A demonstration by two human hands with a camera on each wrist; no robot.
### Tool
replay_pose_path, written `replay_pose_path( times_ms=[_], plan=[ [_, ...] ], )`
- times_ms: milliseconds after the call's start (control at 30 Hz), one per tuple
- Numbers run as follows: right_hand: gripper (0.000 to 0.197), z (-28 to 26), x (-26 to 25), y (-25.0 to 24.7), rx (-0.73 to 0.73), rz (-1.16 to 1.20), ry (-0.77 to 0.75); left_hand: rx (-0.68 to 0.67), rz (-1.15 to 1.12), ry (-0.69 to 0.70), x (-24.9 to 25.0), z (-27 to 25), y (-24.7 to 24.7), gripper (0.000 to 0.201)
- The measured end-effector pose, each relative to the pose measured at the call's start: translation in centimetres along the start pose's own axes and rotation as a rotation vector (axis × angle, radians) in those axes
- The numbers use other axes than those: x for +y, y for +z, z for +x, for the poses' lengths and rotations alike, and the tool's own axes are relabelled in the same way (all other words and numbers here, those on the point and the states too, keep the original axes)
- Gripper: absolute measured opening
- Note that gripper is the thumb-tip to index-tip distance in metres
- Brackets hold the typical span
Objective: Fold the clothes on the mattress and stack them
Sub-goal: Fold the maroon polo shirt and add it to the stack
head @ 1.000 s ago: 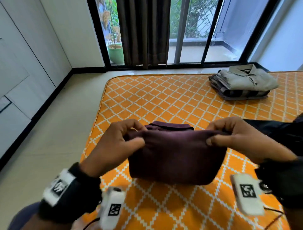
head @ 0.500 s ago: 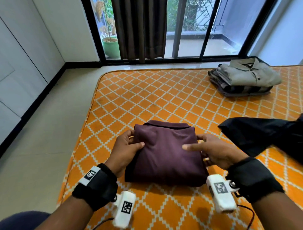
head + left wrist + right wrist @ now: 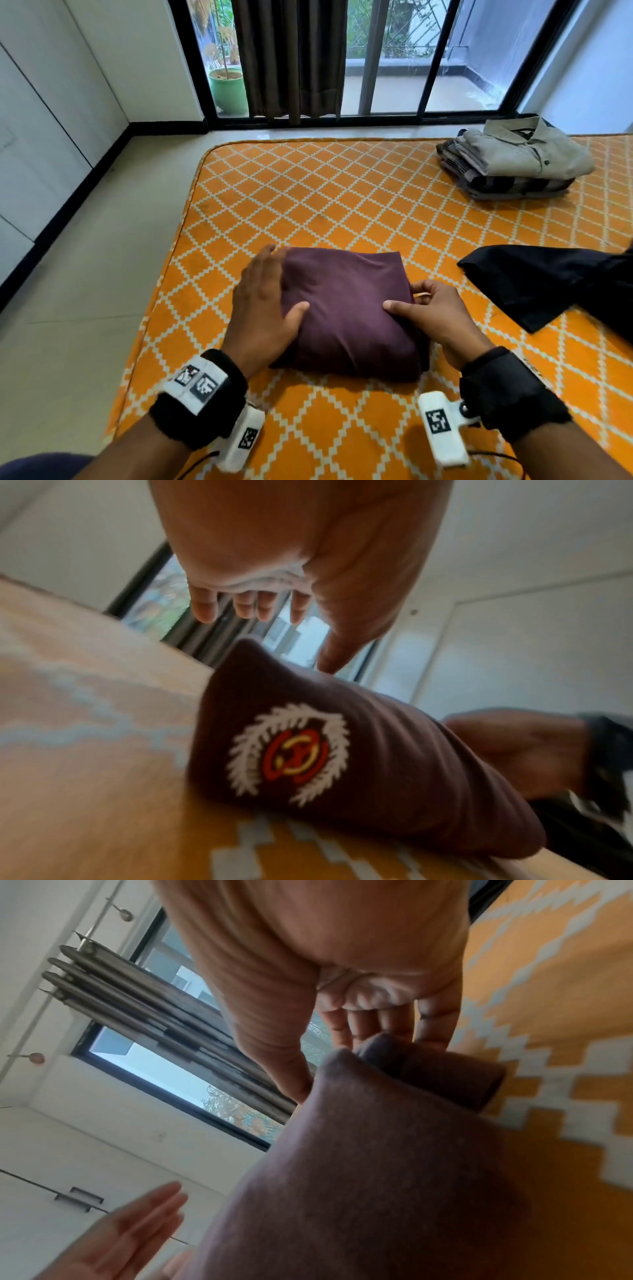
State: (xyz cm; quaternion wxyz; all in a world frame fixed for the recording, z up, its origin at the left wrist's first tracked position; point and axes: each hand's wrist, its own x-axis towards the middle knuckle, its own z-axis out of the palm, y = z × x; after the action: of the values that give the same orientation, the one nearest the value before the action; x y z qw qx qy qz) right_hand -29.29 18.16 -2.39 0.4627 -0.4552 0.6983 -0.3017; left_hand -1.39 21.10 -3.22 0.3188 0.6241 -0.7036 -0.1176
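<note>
A maroon shirt [image 3: 346, 308], folded into a square, lies on the orange mattress [image 3: 342, 192] in front of me. My left hand [image 3: 274, 284] lies flat along its left edge with the fingers straight and the thumb on top. My right hand [image 3: 421, 301] pinches the right edge, thumb on top and fingers tucked at the side. The left wrist view shows a white and red crest on the shirt [image 3: 342, 750] below the left hand [image 3: 274, 615]. The right wrist view shows the right hand [image 3: 342, 1042] at the shirt's [image 3: 377, 1177] fold.
A stack of folded clothes [image 3: 513, 161] with a beige shirt on top sits at the far right of the mattress. An unfolded black garment [image 3: 548, 287] lies just right of my right hand. Bare floor [image 3: 102, 274] runs along the mattress's left edge.
The maroon shirt went from being held up between both hands to lying on the mattress. My left hand has flattened against its left edge. The collar no longer shows.
</note>
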Motion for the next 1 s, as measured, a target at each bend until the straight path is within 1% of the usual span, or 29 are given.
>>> replay_pose_path(
  times_ms=[33,67,133,167,200,267,300,367,400,467,567,633,700,733,767,800,867,900,933,967,1000],
  plan=[
    [0.071,0.0,0.1,0.0,0.041,-0.06,-0.019,-0.04,0.073,0.092,0.6,-0.2,0.2,0.085],
    [0.084,0.0,0.1,0.0,0.08,-0.135,-0.031,-0.097,0.112,0.149,1.4,-0.4,0.4,0.085],
    [0.105,-0.6,-0.1,0.3,0.109,-0.27,-0.019,-0.253,0.197,0.178,2.8,-0.8,1.0,0.086],
    [0.107,-0.8,-0.1,0.5,0.089,-0.28,0.0,-0.343,0.249,0.161,3.1,-1.0,1.5,0.085],
    [0.102,-0.8,0.0,0.7,0.055,-0.243,0.02,-0.436,0.283,0.128,3.1,-1.2,2.0,0.085],
    [0.087,-0.9,0.4,1.0,-0.029,-0.139,0.034,-0.614,0.283,0.029,2.3,-1.3,2.4,0.083],
    [0.08,-0.9,0.4,1.2,-0.067,-0.086,0.034,-0.679,0.259,-0.006,1.9,-1.2,2.4,0.083],
    [0.061,-1.4,0.0,1.6,-0.141,0.028,0.046,-0.755,0.19,-0.04,1.0,-0.9,2.2,0.088],
    [0.053,-1.6,-0.1,1.8,-0.165,0.08,0.058,-0.775,0.167,-0.047,0.8,-0.7,2.1,0.092],
    [0.046,-1.9,-0.3,2.1,-0.17,0.146,0.047,-0.787,0.157,-0.046,0.8,-0.5,1.9,0.1],
    [0.05,-2.1,-0.6,2.3,-0.176,0.186,0.002,-0.763,0.161,-0.057,1.4,-0.4,1.6,0.108],
    [0.052,-2.3,-1.0,2.0,-0.245,0.249,0.009,-0.681,0.189,-0.043,2.5,-0.4,0.8,0.111],
    [0.049,-2.9,-2.3,1.3,-0.302,0.296,0.01,-0.538,0.174,0.045,4.0,-0.2,-0.2,0.105],
    [0.047,-3.2,-3.0,0.8,-0.304,0.294,-0.011,-0.475,0.09,0.088,4.9,0.0,-0.9,0.098],
    [0.043,-3.3,-3.9,0.3,-0.298,0.288,-0.039,-0.437,-0.061,0.102,5.7,0.1,-1.3,0.091],
    [0.039,-3.8,-5.2,-0.1,-0.314,0.297,-0.066,-0.421,-0.273,0.084,6.6,0.3,-1.8,0.086],
    [0.034,-4.9,-7.6,-0.9,-0.372,0.337,-0.13,-0.429,-0.706,-0.028,8.4,0.4,-2.8,0.076],
    [0.036,-5.4,-8.4,-1.2,-0.398,0.363,-0.179,-0.425,-0.866,-0.085,9.3,0.4,-3.4,0.069],
    [0.036,-6.4,-9.3,-1.4,-0.393,0.354,-0.24,-0.415,-0.996,-0.136,10.0,0.5,-4.1,0.061],
    [0.03,-7.6,-9.9,-1.5,-0.334,0.309,-0.326,-0.412,-1.107,-0.191,10.7,0.5,-4.7,0.054],
    [0.027,-8.7,-10.3,-1.7,-0.241,0.197,-0.467,-0.422,-1.215,-0.252,11.2,0.4,-5.3,0.052]
  ],
)
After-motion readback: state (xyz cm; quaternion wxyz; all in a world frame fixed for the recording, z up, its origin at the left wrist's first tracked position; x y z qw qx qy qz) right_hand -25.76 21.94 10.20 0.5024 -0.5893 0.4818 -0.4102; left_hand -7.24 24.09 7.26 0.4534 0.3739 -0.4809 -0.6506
